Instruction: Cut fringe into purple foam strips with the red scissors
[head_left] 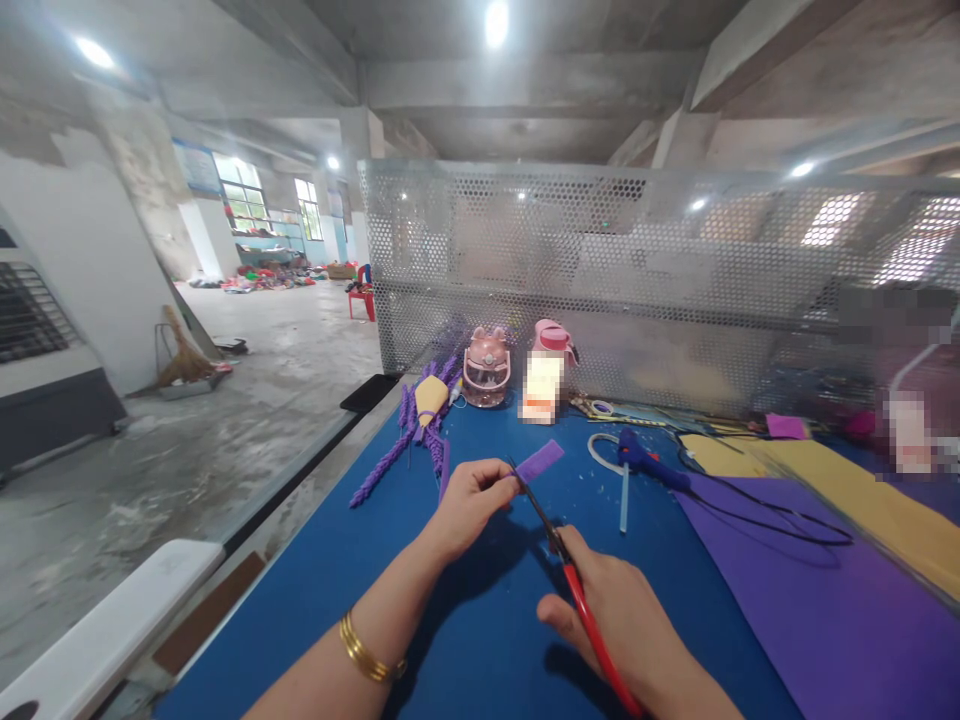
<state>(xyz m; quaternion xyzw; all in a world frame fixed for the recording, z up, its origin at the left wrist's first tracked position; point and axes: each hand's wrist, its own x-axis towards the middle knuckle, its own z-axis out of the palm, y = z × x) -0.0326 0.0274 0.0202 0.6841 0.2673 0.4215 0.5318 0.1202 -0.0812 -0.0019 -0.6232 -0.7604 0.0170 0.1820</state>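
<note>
My left hand point(472, 500) pinches a small purple strip point(538, 461) of foam or paper, held above the blue table point(375, 590). My right hand point(626, 620) is closed round red-handled scissors point(577, 590). Their dark blades reach up to the strip's lower left end, right beside my left fingertips. A gold bangle point(365, 652) sits on my left wrist.
A large purple sheet point(825, 610) and a yellow sheet point(840, 490) lie at right. A blue glue gun point(645, 460) with black cord rests mid-table. Purple lavender-like stems point(405, 440), two pink bottles point(487, 368) and a perforated metal screen point(637, 280) stand at the back.
</note>
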